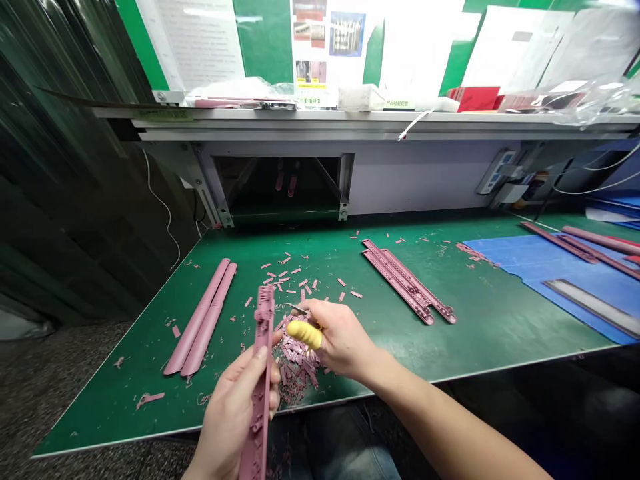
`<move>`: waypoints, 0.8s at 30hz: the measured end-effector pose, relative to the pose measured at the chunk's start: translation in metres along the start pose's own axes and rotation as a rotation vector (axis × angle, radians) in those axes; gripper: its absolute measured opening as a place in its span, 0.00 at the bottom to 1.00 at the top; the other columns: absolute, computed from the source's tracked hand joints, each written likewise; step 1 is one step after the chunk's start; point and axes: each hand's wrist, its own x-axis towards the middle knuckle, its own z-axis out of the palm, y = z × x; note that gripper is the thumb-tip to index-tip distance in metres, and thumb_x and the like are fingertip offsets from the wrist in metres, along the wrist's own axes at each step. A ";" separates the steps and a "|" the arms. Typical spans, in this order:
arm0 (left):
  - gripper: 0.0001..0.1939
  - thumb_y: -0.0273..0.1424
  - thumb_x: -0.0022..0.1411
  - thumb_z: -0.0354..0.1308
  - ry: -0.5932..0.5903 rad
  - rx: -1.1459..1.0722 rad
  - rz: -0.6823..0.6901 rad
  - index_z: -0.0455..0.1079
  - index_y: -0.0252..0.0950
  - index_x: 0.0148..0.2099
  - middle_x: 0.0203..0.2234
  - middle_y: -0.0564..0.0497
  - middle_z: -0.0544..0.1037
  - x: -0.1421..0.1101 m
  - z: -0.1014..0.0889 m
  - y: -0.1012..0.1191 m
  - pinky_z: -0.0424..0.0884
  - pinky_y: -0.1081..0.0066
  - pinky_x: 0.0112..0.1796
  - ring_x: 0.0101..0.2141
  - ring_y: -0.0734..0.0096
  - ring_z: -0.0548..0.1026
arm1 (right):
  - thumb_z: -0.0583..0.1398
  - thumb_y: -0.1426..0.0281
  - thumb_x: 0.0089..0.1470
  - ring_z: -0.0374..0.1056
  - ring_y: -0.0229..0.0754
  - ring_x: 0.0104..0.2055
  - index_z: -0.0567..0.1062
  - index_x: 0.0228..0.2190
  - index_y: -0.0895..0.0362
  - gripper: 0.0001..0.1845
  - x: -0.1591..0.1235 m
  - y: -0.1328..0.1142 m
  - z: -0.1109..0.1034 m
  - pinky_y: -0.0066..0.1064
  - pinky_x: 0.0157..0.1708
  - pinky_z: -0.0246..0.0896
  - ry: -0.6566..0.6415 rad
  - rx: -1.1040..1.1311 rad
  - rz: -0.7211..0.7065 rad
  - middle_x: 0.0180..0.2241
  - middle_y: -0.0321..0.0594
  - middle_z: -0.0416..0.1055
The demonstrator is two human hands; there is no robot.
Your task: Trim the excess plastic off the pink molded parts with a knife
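Note:
My left hand point(240, 393) is wrapped round a long pink plastic strip point(263, 373), whose ribbed inner side faces me. The strip stands tilted, its far end raised above the table. Close to its right side is my right hand point(335, 333), with a yellow cover point(304, 333) on the thumb. Its fingers are closed on a thin metal blade point(295, 308), with the tip pointing left towards the strip but apart from it. Most of the tool is hidden in the hand. Beneath both hands lies a pile of small pink offcuts point(300, 353) and curled shavings.
Two pink strips point(204, 320) lie rounded side up at left on the green table point(480, 360). Several more strips point(400, 277) lie ribbed side up right of centre. A blue sheet point(545, 273) carries further strips. A shelf point(320, 123) crosses above the back.

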 end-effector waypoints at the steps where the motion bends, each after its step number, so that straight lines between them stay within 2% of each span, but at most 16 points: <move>1: 0.31 0.44 0.53 0.65 0.006 0.023 0.008 0.66 0.40 0.57 0.22 0.57 0.68 0.002 -0.001 -0.002 0.58 0.81 0.14 0.16 0.81 0.63 | 0.53 0.51 0.61 0.62 0.37 0.26 0.72 0.31 0.58 0.22 0.002 0.000 0.003 0.26 0.26 0.53 -0.029 -0.062 -0.007 0.25 0.36 0.69; 3: 0.34 0.45 0.52 0.66 -0.002 0.057 0.011 0.65 0.42 0.59 0.19 0.59 0.67 0.003 -0.003 -0.008 0.56 0.82 0.13 0.14 0.81 0.62 | 0.53 0.46 0.58 0.61 0.37 0.26 0.70 0.28 0.57 0.26 0.008 -0.001 0.006 0.26 0.26 0.50 -0.068 -0.174 -0.025 0.24 0.36 0.67; 6: 0.27 0.42 0.55 0.64 -0.060 0.012 0.016 0.68 0.42 0.56 0.19 0.57 0.70 0.002 -0.005 -0.015 0.59 0.83 0.15 0.15 0.83 0.62 | 0.53 0.43 0.56 0.58 0.36 0.25 0.67 0.24 0.57 0.29 0.016 -0.001 0.004 0.27 0.25 0.45 -0.086 -0.304 -0.064 0.23 0.35 0.65; 10: 0.17 0.34 0.58 0.64 -0.095 -0.093 0.076 0.75 0.40 0.50 0.26 0.55 0.74 0.001 -0.006 -0.016 0.68 0.83 0.29 0.24 0.82 0.69 | 0.53 0.46 0.58 0.54 0.35 0.23 0.64 0.23 0.56 0.27 0.017 -0.003 0.000 0.29 0.23 0.42 -0.108 -0.399 -0.101 0.22 0.34 0.64; 12: 0.15 0.32 0.58 0.64 -0.089 -0.104 0.118 0.76 0.39 0.49 0.29 0.54 0.76 0.001 -0.004 -0.013 0.71 0.80 0.36 0.29 0.79 0.71 | 0.52 0.48 0.60 0.56 0.36 0.24 0.65 0.24 0.56 0.26 0.013 -0.005 0.001 0.29 0.23 0.42 -0.123 -0.419 -0.102 0.23 0.35 0.65; 14: 0.16 0.32 0.56 0.66 -0.078 -0.106 0.149 0.77 0.38 0.47 0.31 0.52 0.78 0.002 0.000 -0.008 0.72 0.77 0.40 0.31 0.76 0.73 | 0.51 0.50 0.61 0.58 0.37 0.24 0.65 0.25 0.56 0.25 0.005 -0.010 0.006 0.30 0.24 0.42 -0.138 -0.424 -0.119 0.24 0.36 0.66; 19: 0.16 0.29 0.52 0.68 -0.008 -0.132 0.201 0.77 0.36 0.45 0.26 0.54 0.76 0.022 0.003 0.007 0.71 0.80 0.28 0.25 0.79 0.71 | 0.57 0.59 0.60 0.58 0.39 0.24 0.66 0.27 0.56 0.16 -0.031 -0.038 0.028 0.31 0.23 0.42 -0.242 -0.362 -0.250 0.23 0.37 0.67; 22: 0.15 0.28 0.54 0.66 0.025 -0.174 0.272 0.76 0.35 0.46 0.25 0.55 0.75 0.043 -0.002 0.018 0.68 0.82 0.24 0.22 0.82 0.69 | 0.61 0.59 0.54 0.58 0.39 0.22 0.66 0.26 0.55 0.14 -0.066 -0.060 0.049 0.33 0.20 0.39 -0.345 -0.323 -0.328 0.22 0.36 0.67; 24: 0.13 0.27 0.56 0.64 0.044 -0.201 0.319 0.75 0.35 0.46 0.25 0.55 0.74 0.055 -0.007 0.026 0.66 0.82 0.22 0.21 0.83 0.68 | 0.60 0.60 0.54 0.58 0.39 0.19 0.65 0.23 0.55 0.15 -0.091 -0.070 0.065 0.33 0.17 0.37 -0.354 -0.306 -0.381 0.20 0.35 0.65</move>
